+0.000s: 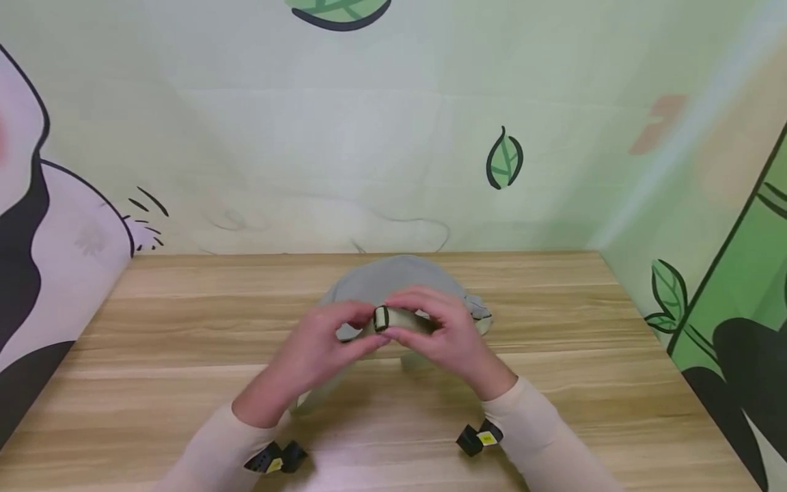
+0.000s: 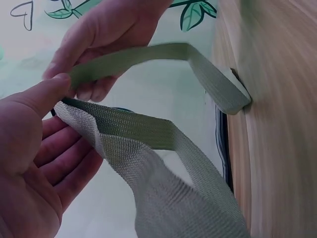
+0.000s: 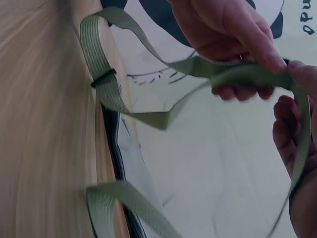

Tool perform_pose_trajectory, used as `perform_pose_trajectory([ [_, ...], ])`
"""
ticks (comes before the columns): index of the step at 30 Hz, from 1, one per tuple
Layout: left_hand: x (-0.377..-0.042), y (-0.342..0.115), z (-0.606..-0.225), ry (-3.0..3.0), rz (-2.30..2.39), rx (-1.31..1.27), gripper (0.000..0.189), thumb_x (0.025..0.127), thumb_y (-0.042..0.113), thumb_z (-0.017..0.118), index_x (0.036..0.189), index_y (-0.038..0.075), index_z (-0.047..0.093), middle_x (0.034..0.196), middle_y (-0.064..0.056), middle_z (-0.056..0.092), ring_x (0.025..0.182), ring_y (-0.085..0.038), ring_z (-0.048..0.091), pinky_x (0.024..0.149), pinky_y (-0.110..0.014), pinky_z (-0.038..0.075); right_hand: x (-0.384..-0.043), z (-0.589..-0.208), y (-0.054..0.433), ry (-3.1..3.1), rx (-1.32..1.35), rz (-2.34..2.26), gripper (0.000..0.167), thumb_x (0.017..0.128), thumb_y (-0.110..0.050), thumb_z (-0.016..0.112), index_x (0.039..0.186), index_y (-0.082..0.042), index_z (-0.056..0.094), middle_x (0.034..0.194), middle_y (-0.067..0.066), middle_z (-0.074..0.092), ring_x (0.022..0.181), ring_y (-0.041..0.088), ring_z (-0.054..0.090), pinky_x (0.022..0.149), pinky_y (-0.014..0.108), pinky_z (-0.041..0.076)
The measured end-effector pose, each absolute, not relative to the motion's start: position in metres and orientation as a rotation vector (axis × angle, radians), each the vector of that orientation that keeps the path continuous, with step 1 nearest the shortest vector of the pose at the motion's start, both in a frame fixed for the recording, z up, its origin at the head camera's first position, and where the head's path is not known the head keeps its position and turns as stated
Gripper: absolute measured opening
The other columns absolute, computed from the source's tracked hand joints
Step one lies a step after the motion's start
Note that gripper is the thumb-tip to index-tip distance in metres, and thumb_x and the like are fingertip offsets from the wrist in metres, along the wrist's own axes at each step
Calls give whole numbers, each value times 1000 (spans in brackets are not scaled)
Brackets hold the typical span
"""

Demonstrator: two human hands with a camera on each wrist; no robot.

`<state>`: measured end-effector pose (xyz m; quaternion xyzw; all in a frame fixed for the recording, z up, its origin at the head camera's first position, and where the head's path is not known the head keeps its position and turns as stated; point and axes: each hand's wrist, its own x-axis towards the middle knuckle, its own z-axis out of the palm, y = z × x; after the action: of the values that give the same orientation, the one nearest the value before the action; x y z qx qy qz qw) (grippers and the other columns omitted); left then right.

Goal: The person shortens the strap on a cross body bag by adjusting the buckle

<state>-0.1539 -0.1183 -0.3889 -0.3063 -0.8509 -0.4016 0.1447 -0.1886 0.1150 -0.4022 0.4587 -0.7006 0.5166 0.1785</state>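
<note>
Left hand and right hand hold green strap at black buckle, above wooden surface.
Left grip narrow, pinching strap at buckle; right grip also narrow, pinching strap just right of it. Loops hang toward surface; grey fabric item on surface, just beyond hands.

Both sleeved forearms angle inward from the lower edge of the head view, left hand and right hand nearly meeting, each pinching thumb against fingers, fingertips just beside the other's.
</note>
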Motion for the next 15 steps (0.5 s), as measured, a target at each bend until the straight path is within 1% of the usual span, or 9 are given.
perform_pose_trajectory([
  [3,-154,-122,-390,-2458,-1171,-867,24,90,14,89,111,8,80,102,-2,83,93,-18,77,80,-31,65,-188,-404,122,-2004,1264,1453,30,89,-2,88,117,0,78,116,19,79,110,22,75,94,22,60],
  [6,-153,-127,-391,-2470,-1169,-850,26,89,15,89,113,7,80,103,-2,82,93,-18,76,80,-31,64,-188,-405,130,-2020,1232,1457,27,90,-4,88,115,-1,79,115,19,79,111,17,75,93,20,59],
  [8,-153,-128,-390,-2479,-1166,-836,29,89,16,90,115,8,79,104,-2,83,95,-18,77,83,-35,65,-188,-406,132,-2020,1225,1456,24,92,-9,87,114,-1,79,114,18,79,110,16,74,91,19,60],
  [12,-152,-128,-388,-2464,-1215,-835,36,90,17,90,122,8,76,106,-1,83,98,-18,77,87,-40,64,-188,-406,134,-2019,1230,1432,22,94,-14,86,112,-3,80,112,16,80,106,18,75,86,19,59],
  [15,-151,-127,-387,-2437,-1246,-840,37,91,16,89,124,8,75,104,-1,82,98,-17,77,88,-42,64,-188,-405,133,-2011,1241,1413,21,95,-16,85,112,-4,80,112,15,80,105,21,75,88,20,59],
])
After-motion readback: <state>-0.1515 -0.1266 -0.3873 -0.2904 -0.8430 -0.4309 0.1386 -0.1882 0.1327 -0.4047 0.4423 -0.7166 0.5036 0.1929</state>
